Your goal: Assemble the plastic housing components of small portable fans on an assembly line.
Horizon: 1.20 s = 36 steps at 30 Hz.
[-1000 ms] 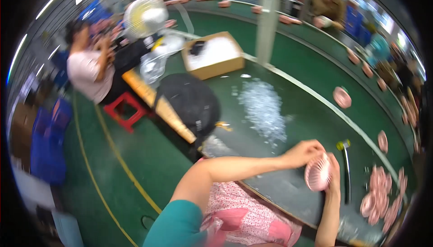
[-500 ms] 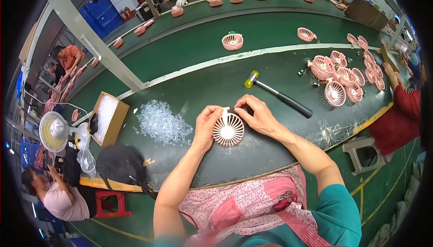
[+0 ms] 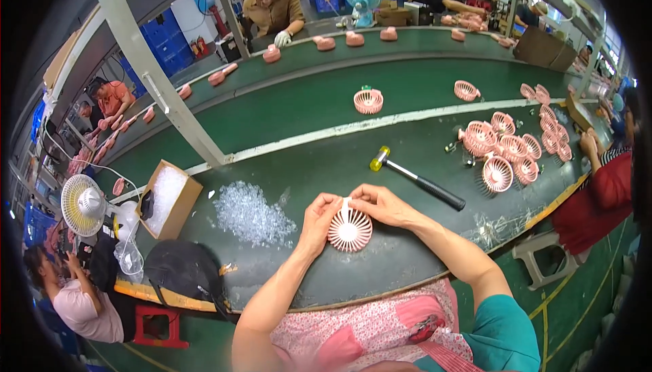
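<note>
A round pink fan housing (image 3: 350, 232) with radiating slats rests on the dark worktop in front of me, its short neck pointing away. My left hand (image 3: 322, 222) pinches the left side of that neck. Against its right side press the closed thumb and fingers of my right hand (image 3: 382, 205); any small part between them is hidden. Left of my hands lies a heap of small clear plastic pieces (image 3: 248, 214). A hammer (image 3: 422, 183) with a yellow head and black grip lies beyond my right hand.
Several pink housings (image 3: 499, 148) cluster at right, near a co-worker in red. On the green belt (image 3: 285, 117) ride more housings. At left stand an open carton (image 3: 170, 199), a black bag (image 3: 183, 273) and a small fan (image 3: 83, 203). A metal post (image 3: 159, 80) rises behind.
My right fingers have closed in on the housing's neck, meeting the left fingers there. The view has tilted up, so everything sits lower in the picture.
</note>
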Each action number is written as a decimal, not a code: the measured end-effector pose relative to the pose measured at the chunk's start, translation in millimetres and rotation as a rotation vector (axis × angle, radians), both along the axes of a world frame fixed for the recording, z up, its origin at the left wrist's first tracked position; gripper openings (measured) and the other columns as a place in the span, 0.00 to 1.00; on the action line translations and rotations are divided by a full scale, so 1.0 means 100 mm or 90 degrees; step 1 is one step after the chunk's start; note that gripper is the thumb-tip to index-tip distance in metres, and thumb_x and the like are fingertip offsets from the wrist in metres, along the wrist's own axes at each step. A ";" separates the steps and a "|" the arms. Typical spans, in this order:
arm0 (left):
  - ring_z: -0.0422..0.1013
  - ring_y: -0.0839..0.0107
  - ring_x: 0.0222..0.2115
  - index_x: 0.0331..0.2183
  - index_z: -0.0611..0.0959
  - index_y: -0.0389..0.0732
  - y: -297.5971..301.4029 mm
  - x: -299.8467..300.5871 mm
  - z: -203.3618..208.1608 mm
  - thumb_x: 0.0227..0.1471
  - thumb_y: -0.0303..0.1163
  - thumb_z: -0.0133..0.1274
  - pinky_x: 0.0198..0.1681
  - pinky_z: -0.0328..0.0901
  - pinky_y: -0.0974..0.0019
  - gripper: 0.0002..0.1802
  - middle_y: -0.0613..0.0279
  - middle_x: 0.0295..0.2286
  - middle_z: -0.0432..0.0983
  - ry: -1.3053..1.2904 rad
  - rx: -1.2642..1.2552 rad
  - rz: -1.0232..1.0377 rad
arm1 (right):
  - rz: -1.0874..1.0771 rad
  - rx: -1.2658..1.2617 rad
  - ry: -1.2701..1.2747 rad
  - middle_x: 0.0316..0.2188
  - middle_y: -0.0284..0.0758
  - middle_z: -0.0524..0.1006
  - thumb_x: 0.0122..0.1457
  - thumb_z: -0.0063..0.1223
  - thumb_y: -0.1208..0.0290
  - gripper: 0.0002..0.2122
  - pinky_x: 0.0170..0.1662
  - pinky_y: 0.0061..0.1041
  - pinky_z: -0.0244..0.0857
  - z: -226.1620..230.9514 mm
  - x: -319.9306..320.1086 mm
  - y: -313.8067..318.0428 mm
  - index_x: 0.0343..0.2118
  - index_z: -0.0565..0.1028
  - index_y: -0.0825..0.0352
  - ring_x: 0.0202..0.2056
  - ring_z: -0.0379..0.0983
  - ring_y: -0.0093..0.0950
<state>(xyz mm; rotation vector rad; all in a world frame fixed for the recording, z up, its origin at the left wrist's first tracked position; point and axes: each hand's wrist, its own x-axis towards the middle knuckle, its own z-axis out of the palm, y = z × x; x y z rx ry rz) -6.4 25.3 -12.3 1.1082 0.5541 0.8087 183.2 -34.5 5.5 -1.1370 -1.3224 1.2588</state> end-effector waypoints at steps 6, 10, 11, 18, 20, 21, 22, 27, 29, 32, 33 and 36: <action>0.68 0.69 0.51 0.54 0.70 0.37 0.04 0.04 -0.04 0.66 0.41 0.46 0.54 0.65 0.63 0.22 0.55 0.50 0.70 -0.012 0.104 0.187 | -0.177 0.150 -0.065 0.37 0.35 0.79 0.64 0.56 0.66 0.13 0.44 0.21 0.69 0.44 0.12 0.42 0.42 0.74 0.72 0.40 0.75 0.20; 0.70 0.70 0.46 0.53 0.70 0.36 0.10 0.05 -0.13 0.67 0.40 0.45 0.51 0.67 0.66 0.20 0.54 0.47 0.73 0.052 0.139 0.154 | -0.226 0.396 -0.250 0.38 0.38 0.78 0.62 0.56 0.70 0.12 0.49 0.31 0.67 0.63 0.10 0.95 0.45 0.73 0.69 0.43 0.75 0.32; 0.72 0.72 0.42 0.52 0.71 0.35 0.10 0.05 -0.14 0.67 0.39 0.45 0.48 0.68 0.68 0.19 0.55 0.44 0.75 0.053 0.159 0.158 | -0.191 0.528 -0.397 0.40 0.40 0.78 0.60 0.57 0.70 0.13 0.51 0.36 0.66 0.55 0.11 1.13 0.47 0.73 0.68 0.46 0.74 0.36; 0.71 0.76 0.32 0.41 0.78 0.33 0.10 0.03 -0.12 0.67 0.37 0.44 0.38 0.68 0.71 0.16 0.59 0.33 0.78 0.090 0.184 0.093 | -0.319 0.485 -0.638 0.50 0.46 0.72 0.56 0.55 0.74 0.19 0.54 0.41 0.65 0.18 0.66 1.61 0.52 0.71 0.69 0.52 0.69 0.46; 0.69 0.79 0.25 0.26 0.81 0.33 0.05 0.00 -0.05 0.66 0.41 0.46 0.32 0.66 0.73 0.23 0.64 0.25 0.77 0.149 0.188 0.072 | -0.399 0.396 -0.615 0.51 0.50 0.71 0.55 0.55 0.77 0.22 0.56 0.44 0.63 -0.07 1.00 1.73 0.54 0.68 0.70 0.53 0.67 0.49; 0.69 0.79 0.26 0.23 0.79 0.33 0.03 0.04 0.00 0.66 0.40 0.45 0.33 0.65 0.73 0.25 0.63 0.25 0.77 0.185 0.190 0.028 | -0.475 0.404 -0.659 0.52 0.52 0.70 0.55 0.55 0.77 0.23 0.57 0.44 0.63 -0.29 1.34 1.76 0.55 0.67 0.71 0.54 0.67 0.50; 0.69 0.78 0.27 0.19 0.78 0.33 0.02 0.06 0.04 0.67 0.40 0.44 0.33 0.64 0.73 0.27 0.63 0.25 0.77 0.222 0.188 -0.010 | -0.527 0.341 -0.704 0.53 0.52 0.70 0.54 0.56 0.75 0.25 0.57 0.44 0.63 -0.48 1.67 1.78 0.56 0.65 0.71 0.54 0.67 0.51; 0.67 0.80 0.18 0.16 0.76 0.36 -0.05 0.02 0.08 0.65 0.46 0.47 0.24 0.63 0.71 0.30 0.68 0.14 0.72 0.272 0.244 -0.024 | -0.567 0.227 -0.664 0.60 0.49 0.65 0.64 0.47 0.61 0.27 0.58 0.41 0.63 -0.67 2.13 1.89 0.64 0.59 0.66 0.57 0.66 0.49; 0.67 0.79 0.17 0.19 0.77 0.37 -0.06 0.05 0.06 0.65 0.46 0.46 0.22 0.62 0.71 0.29 0.67 0.14 0.71 0.247 0.246 -0.018 | -0.559 0.149 -0.730 0.62 0.48 0.63 0.63 0.47 0.63 0.25 0.58 0.40 0.63 -0.68 2.25 1.99 0.61 0.62 0.67 0.60 0.63 0.47; 0.66 0.78 0.15 0.22 0.77 0.37 -0.05 0.08 0.07 0.66 0.44 0.45 0.21 0.61 0.69 0.25 0.66 0.13 0.70 0.254 0.258 -0.020 | -0.589 0.237 -0.703 0.50 0.48 0.74 0.60 0.52 0.72 0.17 0.57 0.38 0.65 -0.76 2.46 1.98 0.51 0.73 0.71 0.51 0.72 0.45; 0.66 0.78 0.15 0.22 0.77 0.37 -0.05 0.05 0.07 0.66 0.44 0.45 0.21 0.61 0.69 0.25 0.66 0.13 0.70 0.257 0.254 0.005 | -0.587 0.236 -0.675 0.47 0.49 0.76 0.60 0.51 0.73 0.15 0.53 0.37 0.67 -0.77 2.42 1.96 0.49 0.74 0.72 0.49 0.74 0.45; 0.66 0.77 0.16 0.32 0.77 0.37 -0.05 0.07 0.03 0.66 0.41 0.43 0.22 0.61 0.69 0.18 0.65 0.14 0.70 0.221 0.300 0.001 | -0.558 0.307 -0.589 0.39 0.50 0.75 0.62 0.49 0.71 0.10 0.48 0.41 0.63 -0.75 2.40 1.83 0.40 0.76 0.72 0.43 0.69 0.46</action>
